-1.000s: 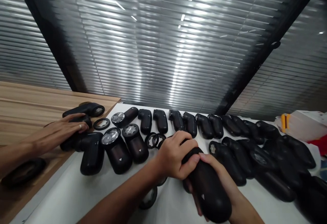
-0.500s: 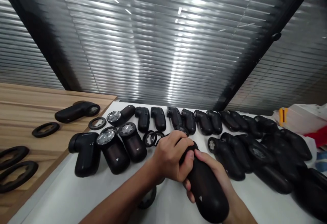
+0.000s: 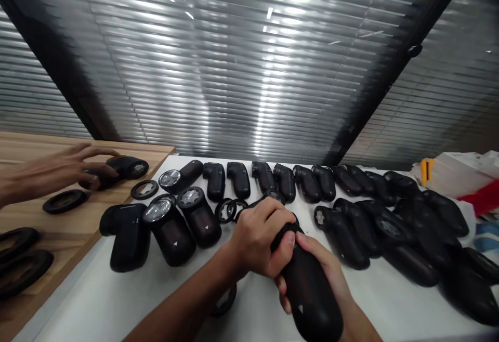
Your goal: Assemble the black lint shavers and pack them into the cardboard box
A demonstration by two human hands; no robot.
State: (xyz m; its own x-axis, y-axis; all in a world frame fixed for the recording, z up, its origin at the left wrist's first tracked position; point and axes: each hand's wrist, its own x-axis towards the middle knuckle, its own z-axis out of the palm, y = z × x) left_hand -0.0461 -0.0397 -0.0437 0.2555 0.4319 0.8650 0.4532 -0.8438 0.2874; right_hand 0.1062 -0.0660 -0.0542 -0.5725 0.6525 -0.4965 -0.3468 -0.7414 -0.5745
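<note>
- As the head view gives the only record, one held black device (image 3: 312,290) lies low in front of the wearer, above the white table (image 3: 257,316), rounded butt end nearest, white triangle mark uppermost.
- Left hand (image 3: 259,238): fingers closed over the device's far end, thumb pressed near the top of the body; that end is hidden.
- Right hand (image 3: 338,277): wrapped around the body from the right, thumb forward, fingertips showing on the left side.
- Handling, judged: stiff moulded shell, modest heft, no give; smooth, rounded matte surface, likely to slip or roll in a loose grip.
- Best hold, judged: palm around the thick body, other hand at the far end. On similar units, the metal-faced devices (image 3: 191,198), the patterned discs look more delicate than the shells; fingers are better kept off.
- Adjacent: paired black rings (image 3: 225,210), overlapping, thin, probably light and easily pinched by the rim.
- Left margin: another person's hand (image 3: 66,170), blurred, over a black device (image 3: 130,167) on the wooden surface (image 3: 78,227); contact cannot be told.
</note>
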